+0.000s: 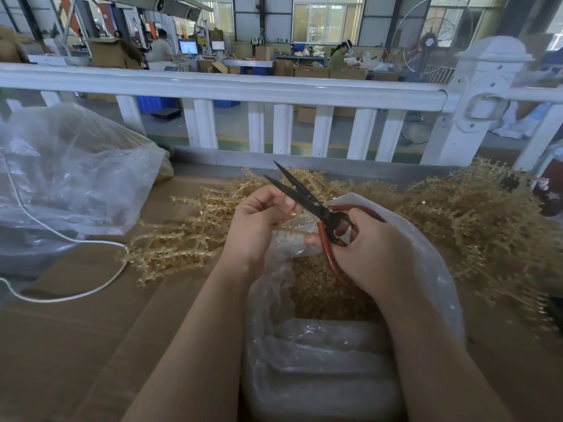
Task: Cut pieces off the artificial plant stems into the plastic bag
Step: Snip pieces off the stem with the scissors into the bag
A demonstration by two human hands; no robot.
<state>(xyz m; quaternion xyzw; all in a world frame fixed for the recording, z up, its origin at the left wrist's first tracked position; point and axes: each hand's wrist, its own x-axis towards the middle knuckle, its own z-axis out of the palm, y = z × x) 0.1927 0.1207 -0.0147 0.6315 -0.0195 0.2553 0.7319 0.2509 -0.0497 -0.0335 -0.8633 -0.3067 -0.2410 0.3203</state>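
Nearest: clear bag (320, 354) sits open at the near edge of the cardboard-covered table (76, 345), between both forearms. Inside it, a heap of cut pieces (316, 290), golden-tan, showing just below the hands.

Right hand (374, 254) grips the scissors (307, 199) by the red loop handles; fingers curled through and round them, thumb side toward the pivot. Blades are parted a little, tips pointing far-left, above the bag mouth.

Left hand (259, 217) is just left of the blades, fingers curled in with tips pinched together near the blade base. It seems to hold a thin stem there, but the piece is too small and blurred to be sure. The hand touches or nearly touches the bag rim.

Stems (457, 214): big tangled pile right and far of the hands, a smaller spread (170, 239) left of the left hand, all on the table, outside the bag.

Far left: second large clear bag (70, 178), crumpled, with a white cord (61, 236) looping on the table in front of it.

Beyond the table: white railing (274, 86), then a workshop floor with cartons and seated people, well apart.
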